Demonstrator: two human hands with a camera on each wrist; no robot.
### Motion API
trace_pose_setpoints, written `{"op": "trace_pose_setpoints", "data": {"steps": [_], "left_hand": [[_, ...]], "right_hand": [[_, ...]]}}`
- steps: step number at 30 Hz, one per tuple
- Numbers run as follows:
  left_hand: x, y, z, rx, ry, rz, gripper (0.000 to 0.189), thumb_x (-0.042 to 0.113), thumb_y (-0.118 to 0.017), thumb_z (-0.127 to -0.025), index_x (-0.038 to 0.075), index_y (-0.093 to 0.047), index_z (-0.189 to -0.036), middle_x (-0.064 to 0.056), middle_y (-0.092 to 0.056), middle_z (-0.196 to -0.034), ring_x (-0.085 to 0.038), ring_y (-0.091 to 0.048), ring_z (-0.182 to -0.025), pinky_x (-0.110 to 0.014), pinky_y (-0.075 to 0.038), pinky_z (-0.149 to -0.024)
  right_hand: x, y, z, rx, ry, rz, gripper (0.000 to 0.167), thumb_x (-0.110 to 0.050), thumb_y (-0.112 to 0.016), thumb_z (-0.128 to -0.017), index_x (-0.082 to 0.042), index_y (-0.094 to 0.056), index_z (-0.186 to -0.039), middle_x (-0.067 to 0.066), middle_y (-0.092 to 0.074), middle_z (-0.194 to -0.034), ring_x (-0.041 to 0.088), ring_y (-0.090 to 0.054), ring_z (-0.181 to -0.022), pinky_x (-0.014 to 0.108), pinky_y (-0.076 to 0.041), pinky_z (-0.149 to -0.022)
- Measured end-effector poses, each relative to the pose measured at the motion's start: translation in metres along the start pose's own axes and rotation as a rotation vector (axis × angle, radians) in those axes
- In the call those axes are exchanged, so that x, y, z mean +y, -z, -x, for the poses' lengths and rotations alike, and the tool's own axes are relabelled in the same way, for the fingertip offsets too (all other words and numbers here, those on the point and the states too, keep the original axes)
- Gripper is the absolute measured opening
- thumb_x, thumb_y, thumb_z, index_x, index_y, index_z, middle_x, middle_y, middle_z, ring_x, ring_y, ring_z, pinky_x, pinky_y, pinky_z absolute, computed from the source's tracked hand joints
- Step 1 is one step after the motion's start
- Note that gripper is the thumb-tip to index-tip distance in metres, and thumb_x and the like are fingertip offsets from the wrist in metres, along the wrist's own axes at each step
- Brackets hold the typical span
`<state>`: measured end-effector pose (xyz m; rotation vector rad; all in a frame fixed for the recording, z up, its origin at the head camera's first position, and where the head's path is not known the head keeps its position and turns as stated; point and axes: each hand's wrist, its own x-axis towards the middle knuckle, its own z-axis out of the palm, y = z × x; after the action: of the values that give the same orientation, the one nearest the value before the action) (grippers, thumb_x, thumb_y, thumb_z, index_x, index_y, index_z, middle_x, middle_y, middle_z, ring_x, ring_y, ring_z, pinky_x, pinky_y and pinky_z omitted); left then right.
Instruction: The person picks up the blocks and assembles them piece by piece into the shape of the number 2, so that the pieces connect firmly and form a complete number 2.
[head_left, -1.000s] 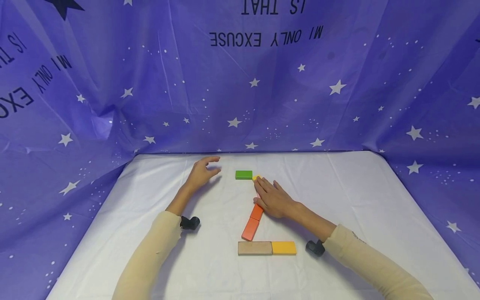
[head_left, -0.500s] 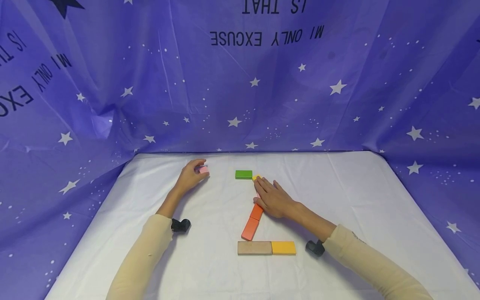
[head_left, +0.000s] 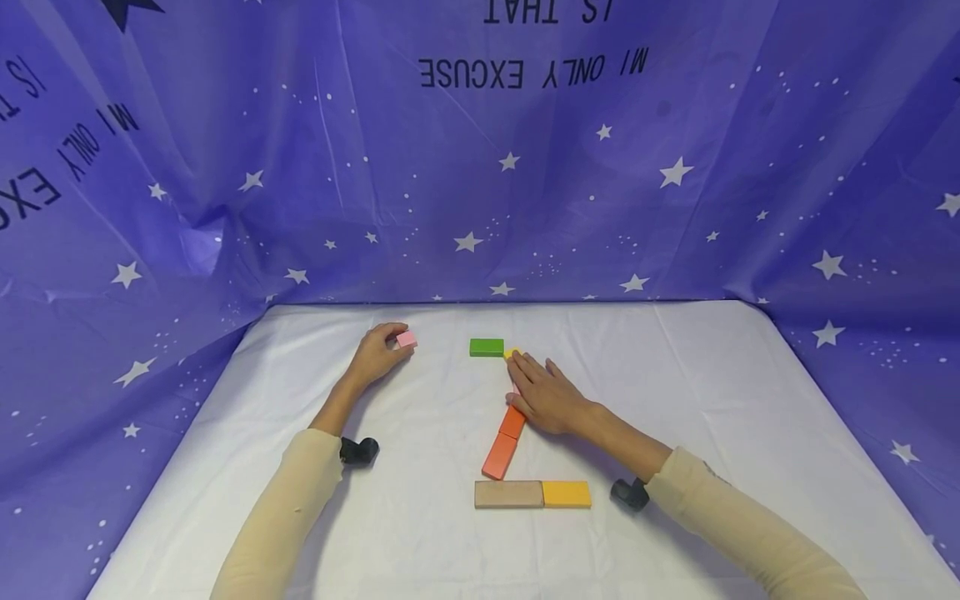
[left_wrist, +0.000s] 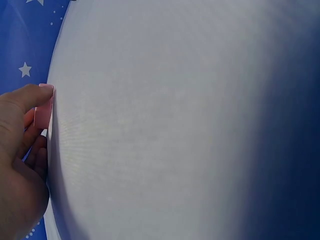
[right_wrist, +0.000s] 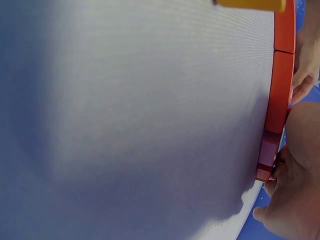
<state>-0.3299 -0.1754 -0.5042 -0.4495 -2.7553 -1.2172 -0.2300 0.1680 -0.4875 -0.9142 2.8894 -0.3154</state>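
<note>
At the far left part of the table, my left hand (head_left: pixel 371 357) pinches a small pink block (head_left: pixel 406 339) between thumb and fingers. The left wrist view shows this pink block (left_wrist: pixel 44 112) at the fingertips, close over the cloth. My right hand (head_left: pixel 553 398) lies flat with straight fingers over the upper part of a slanting row of blocks. A yellow block (head_left: pixel 512 354) peeks out past its fingertips, touching a green block (head_left: pixel 487 347). Below the hand the row continues with an orange block (head_left: pixel 512 422) and a red block (head_left: pixel 498 457). A purplish-pink block (right_wrist: pixel 270 148) shows beside the right palm.
Below the slanting row, a tan block (head_left: pixel 508 494) and a yellow-orange block (head_left: pixel 567 494) lie end to end. A white cloth (head_left: pixel 675 550) covers the table. Purple star-printed curtain (head_left: pixel 465 200) rises behind and at both sides.
My left hand has moved left and drawn its fingers together on the pink block, which was hidden from view a second ago. The right hand and the laid blocks have stayed put.
</note>
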Motion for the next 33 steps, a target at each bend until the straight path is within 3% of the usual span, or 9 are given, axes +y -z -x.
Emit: {"op": "trace_pose_setpoints", "data": {"steps": [14, 21, 29, 33], "left_hand": [[0.006, 0.001, 0.003, -0.007, -0.006, -0.047, 0.042, 0.009, -0.072, -0.089, -0.007, -0.062, -0.127, -0.027, -0.059, -0.127, -0.044, -0.051, -0.116, -0.053, -0.038, -0.101], [0.008, -0.001, 0.001, 0.005, -0.076, -0.018, 0.041, 0.004, -0.073, -0.087, -0.010, -0.063, -0.123, -0.028, -0.061, -0.120, -0.041, -0.056, -0.110, -0.052, -0.043, -0.096], [0.022, -0.008, -0.002, -0.063, -0.039, -0.003, 0.044, 0.008, -0.073, -0.089, -0.006, -0.062, -0.129, -0.025, -0.060, -0.126, -0.039, -0.055, -0.118, -0.051, -0.042, -0.101], [0.032, -0.013, -0.004, -0.083, -0.056, 0.017, 0.043, 0.007, -0.072, -0.089, -0.006, -0.062, -0.129, -0.024, -0.061, -0.125, -0.038, -0.057, -0.114, -0.050, -0.044, -0.099]], "right_hand": [[-0.004, 0.006, 0.001, -0.022, -0.008, 0.015, 0.065, -0.039, -0.037, -0.108, 0.004, -0.022, -0.156, 0.020, -0.018, -0.162, 0.034, -0.017, -0.149, 0.060, -0.016, -0.116], [-0.003, 0.005, 0.000, -0.023, -0.009, 0.018, 0.066, -0.039, -0.036, -0.108, 0.003, -0.022, -0.156, 0.020, -0.018, -0.162, 0.034, -0.017, -0.149, 0.060, -0.016, -0.116], [-0.003, 0.005, 0.000, -0.023, -0.008, 0.013, 0.066, -0.040, -0.036, -0.108, 0.003, -0.022, -0.156, 0.020, -0.019, -0.162, 0.034, -0.017, -0.149, 0.060, -0.015, -0.116], [-0.003, 0.005, 0.000, -0.021, -0.006, 0.008, 0.066, -0.040, -0.036, -0.108, 0.003, -0.022, -0.156, 0.019, -0.018, -0.162, 0.034, -0.017, -0.149, 0.060, -0.015, -0.116]]}}
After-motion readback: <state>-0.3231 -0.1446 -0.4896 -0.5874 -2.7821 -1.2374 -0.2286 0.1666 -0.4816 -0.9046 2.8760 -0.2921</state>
